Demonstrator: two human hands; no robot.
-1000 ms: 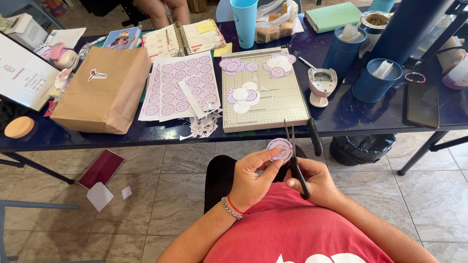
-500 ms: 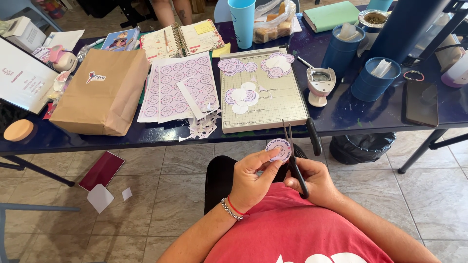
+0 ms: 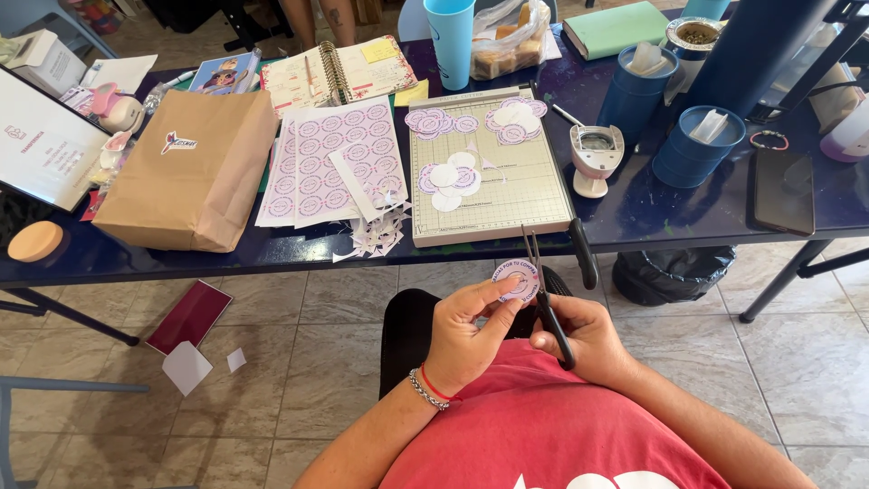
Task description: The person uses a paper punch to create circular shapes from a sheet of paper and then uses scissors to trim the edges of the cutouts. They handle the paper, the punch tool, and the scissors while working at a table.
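Left hand: our left hand (image 3: 466, 337) pinched a round paper sticker (image 3: 516, 279) between thumb and fingertips, closed lightly on its lower left edge, below the table's near edge and above our lap.
Right hand: our right hand (image 3: 584, 337) was wrapped shut around the black handles of the scissors (image 3: 541, 288), fingers through the loops.
Scissors: the blades pointed up toward the table, nearly together, with their edge touching the sticker's right side; we could not tell how far they had bitten in.
Sticker: white with a purple ring, held flat toward us, just beside the black handle of the paper trimmer (image 3: 489, 172).
Trimmer: it lay at the middle of the table's near edge, with cut circles (image 3: 450, 176) scattered on its grid.
Sheets: printed sticker sheets (image 3: 328, 161) lay to its left, with paper scraps (image 3: 378, 234) at the near edge.
Bag: a brown paper bag (image 3: 190, 170) sat toward the left end of the table.
Punch: a white punch tool (image 3: 595, 156) stood just right of the trimmer, near blue round tins (image 3: 695, 145).
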